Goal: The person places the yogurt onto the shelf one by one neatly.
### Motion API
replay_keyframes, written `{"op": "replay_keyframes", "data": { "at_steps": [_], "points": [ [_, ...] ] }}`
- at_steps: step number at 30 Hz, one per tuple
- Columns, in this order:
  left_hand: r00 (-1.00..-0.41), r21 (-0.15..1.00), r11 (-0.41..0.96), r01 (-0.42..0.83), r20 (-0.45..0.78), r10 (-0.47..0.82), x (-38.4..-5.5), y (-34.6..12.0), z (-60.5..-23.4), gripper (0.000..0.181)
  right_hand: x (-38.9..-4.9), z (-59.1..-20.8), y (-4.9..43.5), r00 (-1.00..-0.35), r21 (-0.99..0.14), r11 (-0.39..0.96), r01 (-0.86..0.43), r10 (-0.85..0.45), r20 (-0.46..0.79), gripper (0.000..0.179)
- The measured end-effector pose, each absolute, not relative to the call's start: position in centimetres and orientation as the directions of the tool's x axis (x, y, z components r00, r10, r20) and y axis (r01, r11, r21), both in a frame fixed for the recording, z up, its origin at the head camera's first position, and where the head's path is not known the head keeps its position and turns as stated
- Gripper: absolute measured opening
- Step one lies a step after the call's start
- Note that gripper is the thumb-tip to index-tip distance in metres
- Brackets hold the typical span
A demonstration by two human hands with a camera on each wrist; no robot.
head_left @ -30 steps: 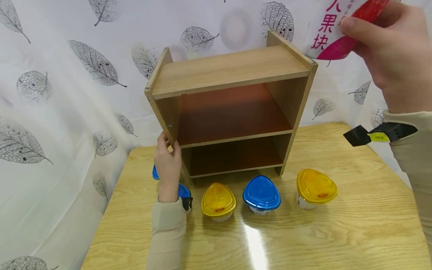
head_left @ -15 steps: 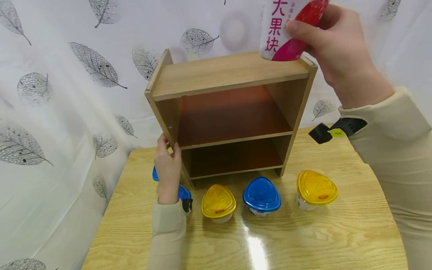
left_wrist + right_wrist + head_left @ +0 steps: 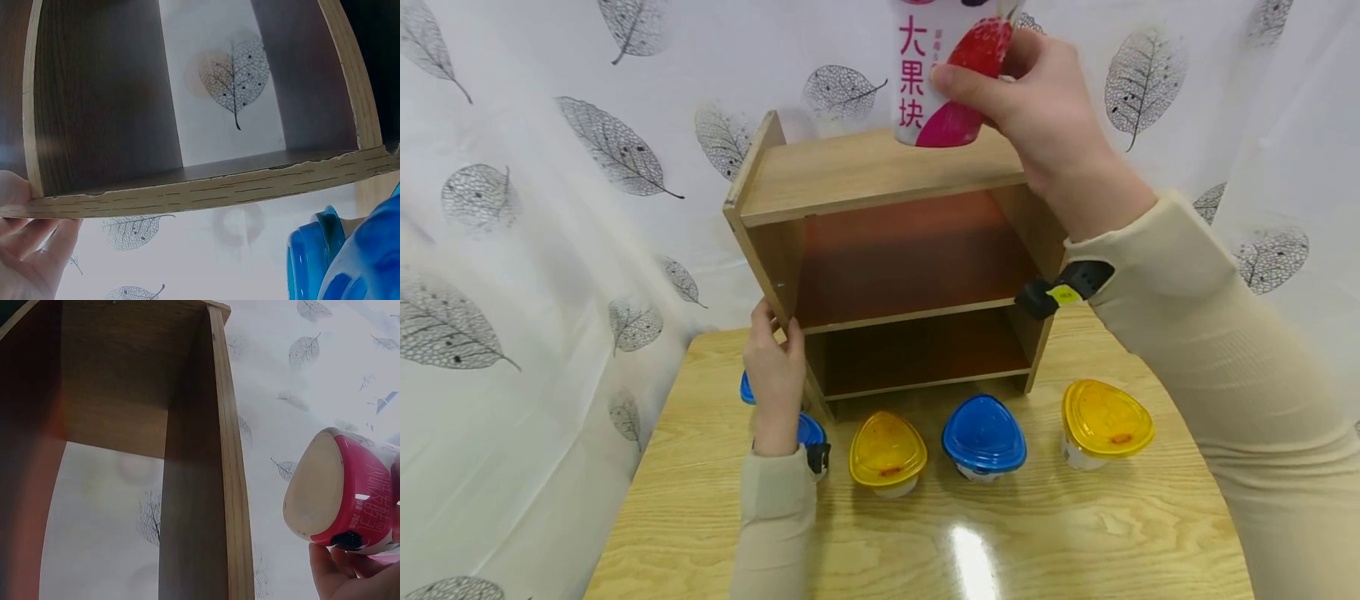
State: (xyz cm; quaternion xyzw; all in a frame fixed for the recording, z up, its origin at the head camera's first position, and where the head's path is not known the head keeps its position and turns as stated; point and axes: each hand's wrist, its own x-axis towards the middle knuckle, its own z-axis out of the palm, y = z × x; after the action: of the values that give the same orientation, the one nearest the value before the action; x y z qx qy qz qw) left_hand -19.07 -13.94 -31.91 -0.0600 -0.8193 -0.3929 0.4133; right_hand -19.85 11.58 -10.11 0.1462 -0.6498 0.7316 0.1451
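In the head view a wooden shelf unit with two compartments stands on the table. My left hand grips the edge of its left side panel; the left wrist view has the thumb on one side of the board and the fingers on the other. Above the unit's top board, my right hand holds a white and pink yogurt cup printed with a strawberry. Its top is cut off by the frame. In the right wrist view the cup's pale bottom shows, apart from the shelf.
Along the table in front of the unit stand tubs with a yellow lid, a blue lid and another yellow lid. Blue lids are partly hidden by the left arm. A leaf-print curtain hangs behind.
My right hand has carried the yogurt cup leftward, from beyond the unit's right corner to over the middle of its top board. The left hand keeps its grip on the side panel.
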Motion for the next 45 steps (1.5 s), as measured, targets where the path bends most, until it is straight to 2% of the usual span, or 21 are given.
{"op": "replay_keyframes", "data": {
  "at_steps": [8,21,45],
  "points": [
    [-0.647,0.598,0.679,0.426,0.726,-0.234,-18.9,-14.0,-31.8,0.03,-20.5,-10.5,9.1,-0.916,-0.914,0.073,-0.4,-0.008,0.401,0.047],
    [-0.643,0.594,0.675,0.436,0.731,-0.228,-18.8,-13.9,-31.8,0.029,-21.0,-10.9,6.4,-0.935,-0.922,0.156,-0.354,-0.075,0.347,0.052],
    [-0.65,0.605,0.659,0.448,0.726,-0.225,-18.8,-14.1,-31.9,0.029,-22.3,-11.8,4.0,-0.939,-0.932,0.134,-0.338,-0.121,0.323,0.056]
  ]
}}
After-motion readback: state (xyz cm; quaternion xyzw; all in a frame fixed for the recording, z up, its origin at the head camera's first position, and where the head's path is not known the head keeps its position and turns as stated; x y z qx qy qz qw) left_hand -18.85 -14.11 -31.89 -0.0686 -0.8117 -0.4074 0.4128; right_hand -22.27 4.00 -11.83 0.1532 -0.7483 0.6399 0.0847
